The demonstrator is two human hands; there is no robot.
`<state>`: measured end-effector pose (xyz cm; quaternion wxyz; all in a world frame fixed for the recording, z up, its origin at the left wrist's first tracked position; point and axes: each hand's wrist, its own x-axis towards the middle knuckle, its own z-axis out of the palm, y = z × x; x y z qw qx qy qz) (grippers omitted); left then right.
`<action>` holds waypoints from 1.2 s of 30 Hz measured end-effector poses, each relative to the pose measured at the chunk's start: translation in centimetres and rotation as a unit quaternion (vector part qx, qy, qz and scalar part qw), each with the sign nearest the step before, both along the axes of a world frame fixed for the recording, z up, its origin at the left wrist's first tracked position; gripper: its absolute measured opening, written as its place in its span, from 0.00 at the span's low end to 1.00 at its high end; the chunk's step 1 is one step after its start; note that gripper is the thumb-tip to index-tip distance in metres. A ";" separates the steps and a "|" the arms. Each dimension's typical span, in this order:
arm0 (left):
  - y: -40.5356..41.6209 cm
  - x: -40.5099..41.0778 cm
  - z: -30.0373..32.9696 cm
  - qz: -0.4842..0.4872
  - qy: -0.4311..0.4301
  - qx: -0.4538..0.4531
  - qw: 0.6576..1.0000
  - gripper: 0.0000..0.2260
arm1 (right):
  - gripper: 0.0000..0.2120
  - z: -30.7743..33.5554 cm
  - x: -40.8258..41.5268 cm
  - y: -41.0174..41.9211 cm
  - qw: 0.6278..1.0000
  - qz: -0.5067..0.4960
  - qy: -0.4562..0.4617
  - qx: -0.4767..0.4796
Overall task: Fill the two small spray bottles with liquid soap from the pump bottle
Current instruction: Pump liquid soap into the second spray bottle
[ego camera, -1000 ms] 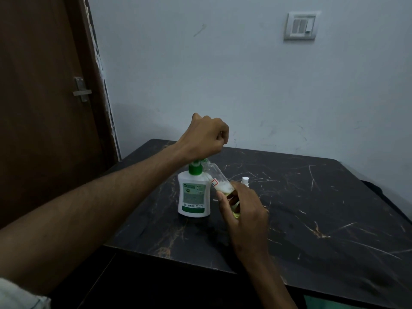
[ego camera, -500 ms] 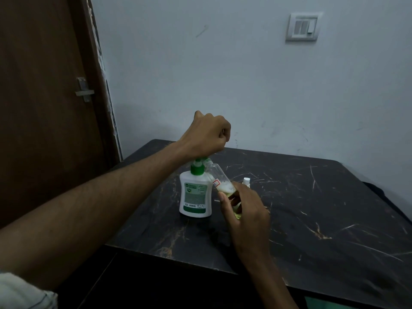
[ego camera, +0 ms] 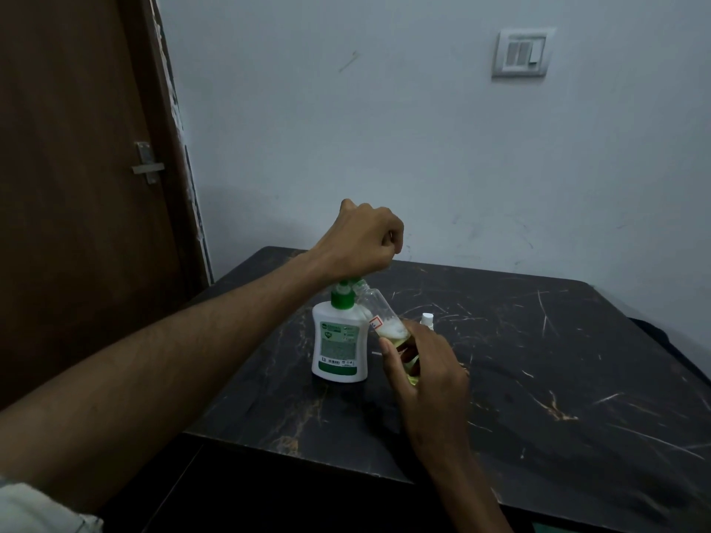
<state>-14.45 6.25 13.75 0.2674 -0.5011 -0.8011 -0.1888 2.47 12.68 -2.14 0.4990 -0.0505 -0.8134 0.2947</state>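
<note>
Evidently the filling step is in hand: the left hand (ego camera: 361, 240), fingers curled into a fist that grasps nothing, sits on the green pump head of the white liquid soap pump bottle (ego camera: 339, 340), which stands on the dark marbled counter (ego camera: 538, 378). The right hand's (ego camera: 427, 371) grip is wrapped round a clear spray bottle (ego camera: 384, 321), tilted with its open neck up at the spout; yellowish soap with froth lies in its lower part. Next, likely, more strokes with neck kept under the spout. A small white cap (ego camera: 427, 318) stands just behind the right hand. A second bottle cannot be made out.
</note>
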 end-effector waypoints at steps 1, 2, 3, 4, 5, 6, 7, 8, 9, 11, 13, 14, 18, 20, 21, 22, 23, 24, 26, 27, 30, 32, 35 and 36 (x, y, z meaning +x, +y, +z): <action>0.0 -0.1 -0.1 -0.003 -0.006 0.000 1.000 0.12 | 0.14 0.0 0.0 0.0 1.000 0.000 -0.002 -0.001; 0.0 -0.3 -0.3 -0.007 -0.011 0.000 1.000 0.13 | 0.14 -0.1 -0.1 0.1 1.000 -0.001 -0.004 -0.002; -0.1 -0.3 -0.5 -0.011 -0.015 -0.001 1.000 0.13 | 0.14 -0.1 -0.1 0.1 1.000 -0.003 -0.006 -0.002; -0.1 -0.3 -0.6 -0.014 -0.016 -0.003 1.000 0.13 | 0.14 0.0 -0.1 0.1 1.000 -0.004 -0.006 -0.001; -0.2 -0.3 -0.6 -0.015 -0.015 -0.004 1.000 0.13 | 0.14 0.0 -0.1 0.0 1.000 -0.004 -0.005 -0.001; -0.2 -0.3 -0.5 -0.018 -0.013 -0.006 1.000 0.13 | 0.15 0.1 0.0 0.0 1.000 -0.004 -0.004 0.000; -0.2 -0.2 -0.3 -0.021 -0.008 -0.008 1.000 0.12 | 0.15 0.1 0.0 0.0 1.000 -0.004 -0.004 0.000; -0.1 -0.1 -0.2 -0.023 -0.003 -0.010 1.000 0.12 | 0.16 0.0 0.0 -0.1 1.000 -0.004 -0.003 0.000; -0.1 0.0 0.0 -0.024 0.001 -0.011 1.000 0.12 | 0.16 0.0 0.1 -0.1 1.000 -0.004 -0.001 0.000; 0.0 0.0 0.2 -0.026 0.002 -0.009 1.000 0.12 | 0.15 -0.1 0.1 0.0 1.000 -0.004 0.001 0.002; 0.0 -0.2 0.0 -0.025 -0.008 -0.006 1.000 0.13 | 0.15 -0.1 -0.1 0.0 1.000 -0.004 -0.002 0.002; 0.0 -0.4 -0.2 -0.023 -0.014 -0.006 1.000 0.13 | 0.14 -0.2 -0.2 0.1 1.000 -0.004 -0.004 0.001; -0.1 -0.5 -0.6 -0.019 -0.018 -0.008 1.000 0.14 | 0.15 -0.1 -0.1 0.0 1.000 -0.001 -0.004 0.000; -0.1 -0.4 -0.4 -0.023 -0.014 -0.006 1.000 0.14 | 0.15 -0.1 0.0 0.0 1.000 0.001 -0.001 0.001; -0.1 -0.4 -0.3 -0.025 -0.012 -0.005 1.000 0.13 | 0.15 0.0 0.1 0.0 1.000 0.002 0.001 0.000; -0.1 -0.5 -0.2 -0.027 -0.013 -0.003 1.000 0.13 | 0.15 0.0 0.1 0.0 1.000 0.003 0.003 0.000; -0.1 -0.5 -0.2 -0.027 -0.014 0.001 1.000 0.13 | 0.15 0.0 0.1 0.0 1.000 0.003 0.004 0.000; 0.0 -0.6 -0.2 -0.028 -0.018 0.005 0.999 0.13 | 0.14 0.0 0.1 0.0 1.000 0.002 0.004 0.000; 0.0 -0.7 -0.4 -0.028 -0.027 0.007 0.999 0.14 | 0.13 -0.1 0.0 0.1 1.000 0.000 0.002 0.000; 0.0 -0.7 -0.6 -0.028 -0.030 0.006 0.999 0.14 | 0.13 -0.1 0.0 0.1 1.000 0.002 0.001 0.000; -0.1 -0.5 -0.6 -0.029 -0.028 -0.001 0.999 0.14 | 0.13 -0.1 -0.1 0.0 1.000 0.005 0.007 -0.001; -0.1 -0.5 -0.4 -0.026 -0.018 -0.005 0.999 0.14 | 0.13 -0.1 -0.1 0.0 1.000 0.005 0.012 0.002; 0.0 -0.5 0.0 -0.028 -0.011 0.003 1.000 0.13 | 0.13 -0.3 -0.2 0.1 1.000 0.009 0.012 0.000; 0.0 -0.4 0.0 -0.029 -0.012 0.002 1.000 0.13 | 0.13 -0.3 -0.2 0.2 1.000 0.010 0.013 -0.001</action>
